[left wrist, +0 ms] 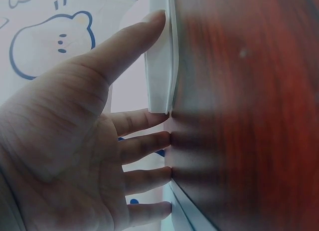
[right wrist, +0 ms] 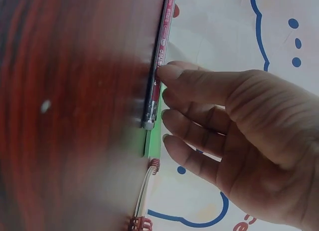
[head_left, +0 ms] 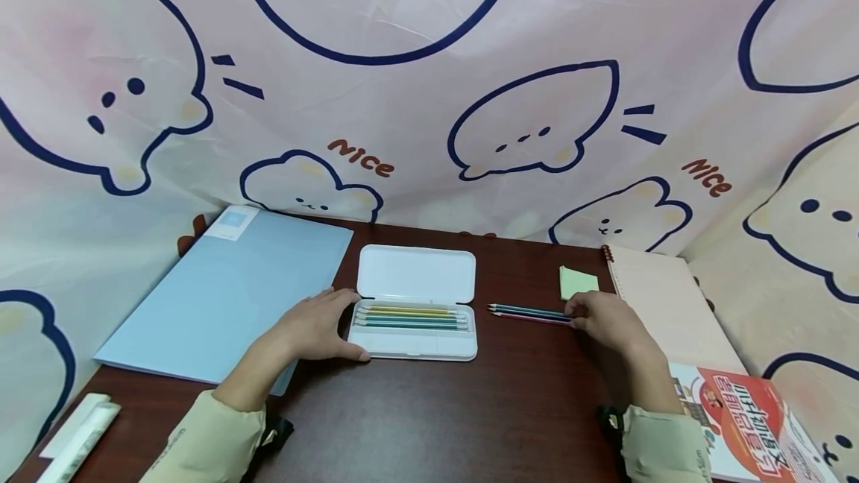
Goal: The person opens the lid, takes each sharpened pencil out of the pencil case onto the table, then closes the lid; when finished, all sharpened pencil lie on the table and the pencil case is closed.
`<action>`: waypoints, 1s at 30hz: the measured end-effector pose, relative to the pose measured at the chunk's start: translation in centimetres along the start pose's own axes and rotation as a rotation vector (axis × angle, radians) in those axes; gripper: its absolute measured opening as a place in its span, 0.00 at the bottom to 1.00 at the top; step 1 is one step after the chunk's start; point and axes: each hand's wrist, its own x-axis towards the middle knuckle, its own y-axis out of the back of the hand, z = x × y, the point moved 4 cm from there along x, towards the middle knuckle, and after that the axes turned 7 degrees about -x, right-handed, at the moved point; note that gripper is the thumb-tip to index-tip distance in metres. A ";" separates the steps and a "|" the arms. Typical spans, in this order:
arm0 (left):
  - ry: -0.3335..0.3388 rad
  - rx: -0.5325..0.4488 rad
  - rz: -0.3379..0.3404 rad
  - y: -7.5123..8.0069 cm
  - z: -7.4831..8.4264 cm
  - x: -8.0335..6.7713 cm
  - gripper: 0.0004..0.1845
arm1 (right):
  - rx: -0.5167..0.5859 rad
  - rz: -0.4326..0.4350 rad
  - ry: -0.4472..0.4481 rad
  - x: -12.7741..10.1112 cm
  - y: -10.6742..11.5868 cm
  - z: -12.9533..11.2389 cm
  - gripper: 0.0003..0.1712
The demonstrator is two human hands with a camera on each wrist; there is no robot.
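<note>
An open white pencil case (head_left: 416, 348) lies on the table with its lid (head_left: 416, 274) folded back. Several yellow and green pencils (head_left: 411, 317) fill its upper part. At the case's left end rests my left hand (head_left: 321, 325), thumb on the front edge, the other fingers spread and fairly straight. In the left wrist view the thumb touches the case's side. To the right lie a few loose pencils (head_left: 526, 312), bluish and pinkish, side by side. My right hand (head_left: 607, 323) pinches their right ends between thumb and fingers; the right wrist view shows the thumb on a dark red pencil (right wrist: 162, 46).
Green sticky notes (head_left: 576, 282) lie just behind the right hand. A spiral notebook (head_left: 671, 304) and a red-and-white book (head_left: 745, 420) line the right side. A light blue folder (head_left: 235, 297) covers the left; white, stick-like items (head_left: 80, 431) lie at front left. A printed cloth (head_left: 416, 118) hangs behind.
</note>
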 end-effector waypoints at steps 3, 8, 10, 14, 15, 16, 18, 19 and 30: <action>-0.003 -0.002 0.003 0.1 0.1 0.1 0.51 | -0.010 0.002 -0.012 0.1 0.2 0.0 0.04; -0.013 -0.004 0.010 0.0 0.1 0.0 0.50 | 0.033 0.022 -0.023 0.4 0.6 -0.9 0.04; -0.014 -0.001 0.011 0.0 0.1 -0.1 0.50 | 0.092 0.034 0.003 0.4 0.9 -1.9 0.05; -0.018 0.003 0.014 0.0 0.1 -0.2 0.51 | 0.208 0.054 0.107 0.7 1.7 -4.9 0.09; -0.018 0.003 0.014 0.0 0.1 -0.2 0.51 | 0.230 0.053 0.133 0.8 1.9 -5.8 0.09; -0.018 0.002 0.015 0.1 0.0 -0.2 0.51 | 0.251 0.052 0.160 1.0 2.0 -6.7 0.09; -0.017 0.004 0.017 0.1 0.0 -0.2 0.52 | 0.291 0.031 0.202 1.4 2.1 -8.5 0.09; -0.017 0.005 0.017 0.1 0.0 -0.2 0.52 | 0.303 0.018 0.219 1.7 2.1 -9.4 0.09; -0.017 0.003 -0.006 0.2 0.2 -0.2 0.53 | 0.303 -0.152 0.340 3.4 0.5 -17.4 0.15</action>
